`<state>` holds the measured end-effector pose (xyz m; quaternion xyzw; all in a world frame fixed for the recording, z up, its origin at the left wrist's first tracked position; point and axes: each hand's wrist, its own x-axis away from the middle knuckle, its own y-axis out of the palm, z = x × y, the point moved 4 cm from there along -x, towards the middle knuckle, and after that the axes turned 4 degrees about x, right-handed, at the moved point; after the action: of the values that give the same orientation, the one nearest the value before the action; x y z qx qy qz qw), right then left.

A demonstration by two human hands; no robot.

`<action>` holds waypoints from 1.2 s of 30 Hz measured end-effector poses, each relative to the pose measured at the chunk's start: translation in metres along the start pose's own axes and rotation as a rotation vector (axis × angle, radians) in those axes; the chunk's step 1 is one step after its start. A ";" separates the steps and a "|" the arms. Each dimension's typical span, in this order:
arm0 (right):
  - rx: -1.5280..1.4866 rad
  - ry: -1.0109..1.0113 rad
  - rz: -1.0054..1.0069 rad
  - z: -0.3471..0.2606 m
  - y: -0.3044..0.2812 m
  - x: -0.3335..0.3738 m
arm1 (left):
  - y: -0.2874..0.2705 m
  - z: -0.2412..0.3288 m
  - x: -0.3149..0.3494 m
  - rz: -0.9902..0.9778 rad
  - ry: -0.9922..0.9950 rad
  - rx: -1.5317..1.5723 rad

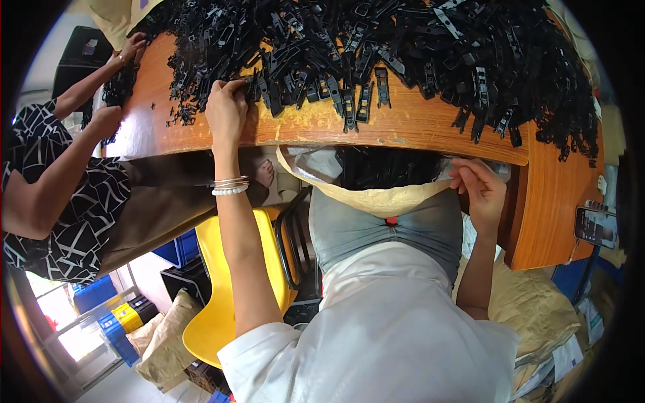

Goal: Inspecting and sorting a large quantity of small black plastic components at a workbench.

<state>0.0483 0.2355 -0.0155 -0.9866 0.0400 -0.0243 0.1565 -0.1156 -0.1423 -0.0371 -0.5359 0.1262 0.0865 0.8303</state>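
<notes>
- Wooden table (410, 124) across the top, heaped with black plastic parts (383, 87); loose ones lie along its front edge.
- Left hand (227, 111): at the heap's near-left side, thumb and fingertips drawn together beside a black part; whether they grip it, I cannot tell.
- Right hand (480, 193): fingers curled by the right end of a tan paper bag (366, 197); I cannot tell whether they pinch it.
- That bag sits open on the lap, more black pieces (390, 168) inside.
- Co-worker (64, 181) at left, reaching to the table.
</notes>
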 end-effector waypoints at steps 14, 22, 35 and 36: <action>0.578 0.086 0.532 0.021 -0.146 0.003 | -0.019 -0.009 -0.006 0.355 0.215 0.122; 1.096 -0.098 0.428 0.027 -0.176 -0.035 | -0.031 0.057 0.001 0.528 0.134 0.396; 0.959 -0.107 0.656 0.025 -0.179 0.002 | -0.013 0.108 0.019 0.230 -0.018 1.082; 1.048 -0.081 0.591 0.024 -0.177 -0.001 | -0.011 0.113 0.021 0.187 0.021 1.089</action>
<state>0.0609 0.4108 0.0163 -0.7252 0.2891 0.0414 0.6235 -0.0790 -0.0437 0.0108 -0.0163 0.2081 0.0769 0.9749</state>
